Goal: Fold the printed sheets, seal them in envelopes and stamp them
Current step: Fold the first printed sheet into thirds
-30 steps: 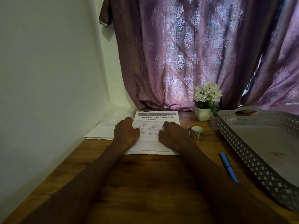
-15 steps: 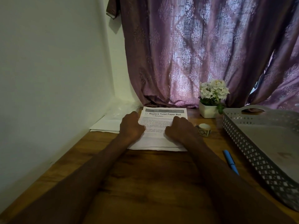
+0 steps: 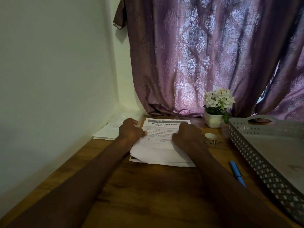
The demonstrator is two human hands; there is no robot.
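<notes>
A stack of printed sheets (image 3: 160,150) lies on the wooden table, top page headed "Replace Toilet Paper". My left hand (image 3: 130,130) grips the top sheet's left edge, fingers curled on it. My right hand (image 3: 187,134) holds its right side. The top sheet is slightly lifted and skewed off the stack. White envelopes (image 3: 107,131) lie to the left against the wall. A small roll of stamps (image 3: 210,139) sits right of the sheets.
A grey perforated tray (image 3: 256,155) takes up the right side. A blue pen (image 3: 237,173) lies beside it. A white flower pot (image 3: 214,120) stands at the back by the purple curtain. A wall runs along the left.
Both hands went from lying flat on the sheets to gripping the top sheet's sides, and its near end has lifted and shifted. The camera view moved slightly left.
</notes>
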